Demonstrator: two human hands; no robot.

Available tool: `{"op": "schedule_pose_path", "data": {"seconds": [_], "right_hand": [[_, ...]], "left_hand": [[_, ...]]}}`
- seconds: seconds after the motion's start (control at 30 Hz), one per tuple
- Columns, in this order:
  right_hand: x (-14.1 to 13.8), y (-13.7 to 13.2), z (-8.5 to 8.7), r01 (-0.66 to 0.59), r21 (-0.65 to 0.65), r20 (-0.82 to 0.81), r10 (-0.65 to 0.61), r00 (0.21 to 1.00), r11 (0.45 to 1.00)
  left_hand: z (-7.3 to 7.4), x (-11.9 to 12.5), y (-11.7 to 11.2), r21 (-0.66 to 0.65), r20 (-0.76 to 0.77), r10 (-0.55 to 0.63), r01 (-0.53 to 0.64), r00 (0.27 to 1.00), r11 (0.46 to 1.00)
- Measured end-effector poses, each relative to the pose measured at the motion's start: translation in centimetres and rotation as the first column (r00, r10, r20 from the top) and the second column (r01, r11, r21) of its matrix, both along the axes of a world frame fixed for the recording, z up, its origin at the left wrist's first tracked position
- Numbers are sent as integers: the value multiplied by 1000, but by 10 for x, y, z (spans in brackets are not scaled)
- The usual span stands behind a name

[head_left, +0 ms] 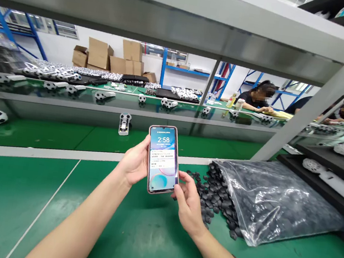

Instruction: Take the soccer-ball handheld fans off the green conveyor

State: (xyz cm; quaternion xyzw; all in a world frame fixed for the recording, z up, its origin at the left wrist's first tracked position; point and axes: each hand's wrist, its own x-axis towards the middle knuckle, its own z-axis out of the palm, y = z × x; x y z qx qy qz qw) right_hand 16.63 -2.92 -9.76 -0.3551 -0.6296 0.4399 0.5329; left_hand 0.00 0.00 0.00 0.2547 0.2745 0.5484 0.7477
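A smartphone (163,162) with a pinkish case is held upright above the green table, its lit screen facing me and reading 2:58. My left hand (135,160) is closed around its left edge, with the fingers hidden behind it. At the lower right corner, my right hand (189,202) grips the phone between thumb and fingers. Just right of that hand lies a heap of small black plastic pieces (214,194), spilling from a clear plastic bag (271,198).
Beyond the table edge runs a green conveyor (100,138) carrying football-patterned parts, one an opened white housing (124,124). Black trays (331,181) with white parts stand at the right, near a slanted metal post (317,94). Co-workers (256,98) sit across the line. A metal beam crosses overhead.
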Motion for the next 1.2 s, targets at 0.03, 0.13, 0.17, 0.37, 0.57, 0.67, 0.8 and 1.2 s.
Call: {"op": "schedule_pose_path", "data": {"seconds": [0.03,0.13,0.17,0.37,0.57,0.67,0.8,1.2], "right_hand": [[-1,0,0,-9,-5,-8,9,1000,1000],[-1,0,0,-11,-7,-18,11,1000,1000],[-1,0,0,-7,-6,-18,7,1000,1000],[-1,2,-5,-8,-4,-30,8,1000,1000],[1,8,-9,83,68,51,-86,995,994],[4,11,-10,144,116,132,-159,978,983],[6,13,-10,172,158,192,-202,960,972],[8,11,-10,86,227,120,-115,986,970]], "left_hand": [[-1,0,1,-3,2,4,-4,1000,1000],[-2,0,2,-11,7,3,-3,1000,1000],[-3,0,3,-16,6,6,-5,1000,1000],[-3,1,2,-30,-14,16,-16,1000,999],[-11,3,9,-69,-51,46,-49,998,996],[-21,1,17,-105,-69,48,-55,996,993],[-33,0,24,-149,-71,2,-13,997,989],[-38,17,19,-169,-18,-99,94,995,981]]}}
